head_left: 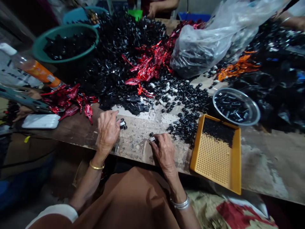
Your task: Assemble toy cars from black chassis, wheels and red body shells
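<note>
Showing a pale block with dark wheel ends, the axle (152, 138) sat at the right hand's ten o'clock, just above the table (135, 140) or touching it; which, I could not tell. The right hand (164, 147) pinched it between thumb and forefinger, other fingers curled. A few wheels (123, 124) lay at three o'clock of the left hand (107, 127), whose fingers were bent and slightly parted; whether it gripped anything, I could not tell. Both backs faced up, the left forearm running back toward seven o'clock, the right toward five. The tray (214, 162) stood at the right hand's three o'clock.
</note>
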`<act>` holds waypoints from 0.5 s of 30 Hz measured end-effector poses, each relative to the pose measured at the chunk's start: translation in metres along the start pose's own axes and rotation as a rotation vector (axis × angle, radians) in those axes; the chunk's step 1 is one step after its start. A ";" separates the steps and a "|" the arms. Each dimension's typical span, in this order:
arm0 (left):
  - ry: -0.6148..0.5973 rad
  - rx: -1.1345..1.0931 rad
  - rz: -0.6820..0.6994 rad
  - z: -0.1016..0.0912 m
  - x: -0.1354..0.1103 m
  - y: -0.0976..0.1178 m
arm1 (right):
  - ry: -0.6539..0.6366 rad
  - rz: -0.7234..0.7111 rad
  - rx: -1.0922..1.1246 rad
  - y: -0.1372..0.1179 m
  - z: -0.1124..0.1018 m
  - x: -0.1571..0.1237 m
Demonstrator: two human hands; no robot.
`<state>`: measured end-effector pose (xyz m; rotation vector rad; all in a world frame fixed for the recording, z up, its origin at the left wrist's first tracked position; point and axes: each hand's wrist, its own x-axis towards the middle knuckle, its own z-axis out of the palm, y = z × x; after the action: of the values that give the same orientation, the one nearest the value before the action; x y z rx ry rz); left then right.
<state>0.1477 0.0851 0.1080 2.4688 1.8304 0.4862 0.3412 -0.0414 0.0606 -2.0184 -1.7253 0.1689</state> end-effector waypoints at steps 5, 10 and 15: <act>-0.077 0.025 0.180 0.017 0.050 0.016 | -0.009 -0.087 0.056 0.023 -0.008 0.008; -0.188 0.129 0.309 0.032 0.075 0.029 | 0.110 -0.067 0.174 0.028 -0.012 0.004; -0.173 0.132 0.329 0.034 0.077 0.024 | 0.240 0.082 0.238 0.017 -0.010 -0.009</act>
<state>0.1985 0.1554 0.0987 2.8136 1.4449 0.1551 0.3586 -0.0539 0.0601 -1.8532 -1.4060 0.1452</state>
